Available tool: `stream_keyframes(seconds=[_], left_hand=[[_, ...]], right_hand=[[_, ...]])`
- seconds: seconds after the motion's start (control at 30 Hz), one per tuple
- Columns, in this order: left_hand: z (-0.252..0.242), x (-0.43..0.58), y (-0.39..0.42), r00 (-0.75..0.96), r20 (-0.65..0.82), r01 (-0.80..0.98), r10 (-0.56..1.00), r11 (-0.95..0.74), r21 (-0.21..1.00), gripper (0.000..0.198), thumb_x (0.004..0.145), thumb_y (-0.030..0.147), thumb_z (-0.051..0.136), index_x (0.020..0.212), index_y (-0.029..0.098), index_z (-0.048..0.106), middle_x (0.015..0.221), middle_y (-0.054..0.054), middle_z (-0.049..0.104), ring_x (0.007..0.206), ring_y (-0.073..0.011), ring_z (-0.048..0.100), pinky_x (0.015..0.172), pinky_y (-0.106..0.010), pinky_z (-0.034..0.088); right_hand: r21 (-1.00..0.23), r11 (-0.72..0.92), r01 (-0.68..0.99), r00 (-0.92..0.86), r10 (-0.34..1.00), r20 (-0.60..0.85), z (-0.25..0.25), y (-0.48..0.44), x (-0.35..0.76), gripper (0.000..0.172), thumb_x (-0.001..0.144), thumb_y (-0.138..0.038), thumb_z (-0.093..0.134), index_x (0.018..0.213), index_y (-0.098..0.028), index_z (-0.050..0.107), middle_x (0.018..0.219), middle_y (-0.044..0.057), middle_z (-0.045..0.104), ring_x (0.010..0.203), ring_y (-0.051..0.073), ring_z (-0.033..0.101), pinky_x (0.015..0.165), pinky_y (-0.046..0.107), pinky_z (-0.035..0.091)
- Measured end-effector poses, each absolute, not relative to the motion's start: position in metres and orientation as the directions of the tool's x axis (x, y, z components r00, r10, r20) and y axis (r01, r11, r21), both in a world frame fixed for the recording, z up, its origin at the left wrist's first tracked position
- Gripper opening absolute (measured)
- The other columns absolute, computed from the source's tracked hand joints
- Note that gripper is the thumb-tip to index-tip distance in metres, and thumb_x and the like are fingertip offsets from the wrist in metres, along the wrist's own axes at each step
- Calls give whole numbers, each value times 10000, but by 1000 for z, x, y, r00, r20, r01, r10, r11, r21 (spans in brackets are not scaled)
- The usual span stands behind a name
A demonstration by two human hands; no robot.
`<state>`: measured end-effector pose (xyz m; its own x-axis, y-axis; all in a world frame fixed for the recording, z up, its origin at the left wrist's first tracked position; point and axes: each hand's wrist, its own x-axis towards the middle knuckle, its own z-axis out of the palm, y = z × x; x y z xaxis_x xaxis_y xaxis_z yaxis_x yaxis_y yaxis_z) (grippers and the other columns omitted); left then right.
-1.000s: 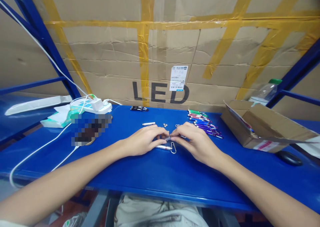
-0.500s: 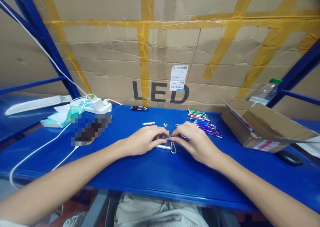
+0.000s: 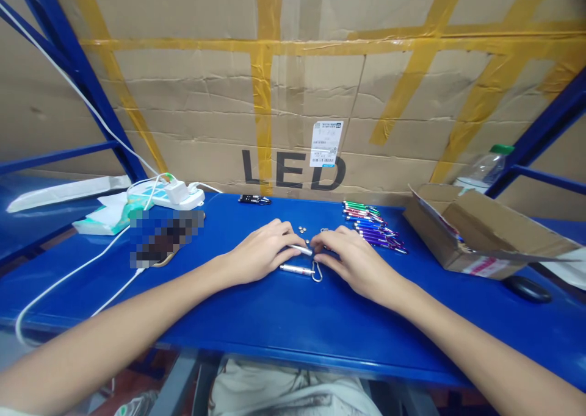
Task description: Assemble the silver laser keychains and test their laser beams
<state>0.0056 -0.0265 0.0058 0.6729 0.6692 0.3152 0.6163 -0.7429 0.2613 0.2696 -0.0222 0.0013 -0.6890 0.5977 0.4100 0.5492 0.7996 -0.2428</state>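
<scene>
Both my hands rest near the middle of the blue table (image 3: pixel 284 318). My left hand (image 3: pixel 260 252) pinches a small silver keychain flashlight (image 3: pixel 300 249), and my right hand (image 3: pixel 350 256) is closed on its right end. Just in front of them lies a second silver flashlight with a carabiner clip (image 3: pixel 302 271). A few small button cells (image 3: pixel 303 228) lie just beyond my fingers. A heap of coloured keychain flashlights (image 3: pixel 373 224) sits to the right of my right hand.
An open cardboard box (image 3: pixel 480 233) stands at the right, with a plastic bottle (image 3: pixel 480 169) behind it and a black mouse (image 3: pixel 526 288) nearer. A white power strip (image 3: pixel 169 193), cables and tissues (image 3: pixel 107 218) sit at the left. A black flashlight (image 3: pixel 254 199) lies by the large LED carton (image 3: pixel 293 99).
My left hand's fingers have stretched forward over the spot where a loose silver piece lay, and the held flashlight now shows more between my hands. My right hand has barely moved.
</scene>
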Motion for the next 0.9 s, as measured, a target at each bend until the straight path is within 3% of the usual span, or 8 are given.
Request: stream_keyframes(seconds=[0.23, 0.6, 0.9], left_hand=[[5, 8, -27, 635, 249, 681, 732, -682, 266, 342, 1124, 405, 489, 1269, 246, 755, 1101, -80, 637, 1061, -259, 569, 946, -401, 477], [8, 9, -26, 562, 338, 724, 755, -647, 239, 347, 1115, 410, 497, 1156, 190, 761, 1062, -86, 668, 1038, -266, 567, 919, -412, 484], [7, 10, -25, 517, 371, 732, 772, -623, 276, 287, 1103, 359, 546, 1170, 189, 768, 1107, -84, 696, 1043, -262, 564, 956, -421, 478]], right_hand=[[-190, 797, 573, -730, 602, 324, -6, -17, 271, 127, 1077, -178, 586, 1166, -217, 667, 1135, 99, 745, 1068, 304, 667, 920, 463, 520], [-212, 815, 539, -754, 579, 310, -3, -20, 269, 271, 1100, -175, 524, 1302, -238, 693, 1124, 99, 736, 1107, 295, 680, 964, 467, 552], [-282, 816, 505, -769, 573, 282, -1, -21, 269, 187, 1112, -190, 508, 1105, -233, 690, 1073, 69, 713, 1038, 257, 671, 932, 395, 515]])
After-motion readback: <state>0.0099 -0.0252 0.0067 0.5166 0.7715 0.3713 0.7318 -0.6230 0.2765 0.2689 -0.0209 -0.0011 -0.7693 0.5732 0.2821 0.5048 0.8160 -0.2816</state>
